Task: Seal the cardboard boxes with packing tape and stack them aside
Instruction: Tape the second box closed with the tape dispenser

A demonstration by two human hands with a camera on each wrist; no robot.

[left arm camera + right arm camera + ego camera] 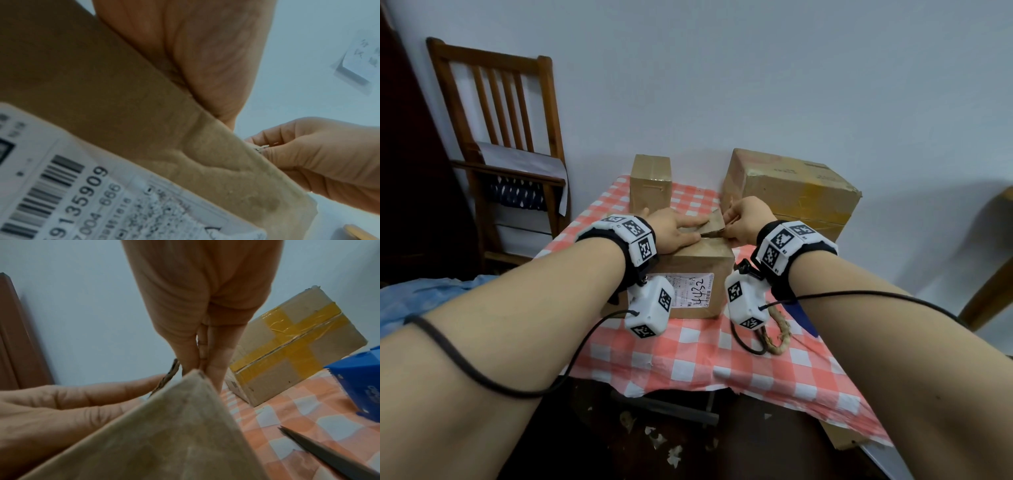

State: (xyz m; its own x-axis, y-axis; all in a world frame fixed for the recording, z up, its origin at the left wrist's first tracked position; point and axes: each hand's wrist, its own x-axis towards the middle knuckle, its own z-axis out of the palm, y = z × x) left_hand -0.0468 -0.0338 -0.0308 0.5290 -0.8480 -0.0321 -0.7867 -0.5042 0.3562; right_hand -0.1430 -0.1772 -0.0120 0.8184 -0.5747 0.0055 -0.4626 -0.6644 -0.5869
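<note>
Left hand (677, 229) lies flat, fingers straight, pressing down the top flap of the near box (688, 270). Right hand (743, 219) pinches the raised flap (714, 224) at the box's right edge, directly under both hands. Three boxes counted on the worktop (688, 346). Blue tape dispenser (362, 386) lies right, nearer the right hand.

The room light is soft and a bit dim; a gray shadow falls on the wall (945, 219) at right; the head view bends at its edges; both wrist views look blurry; the label (61, 194) is fuzzy.
</note>
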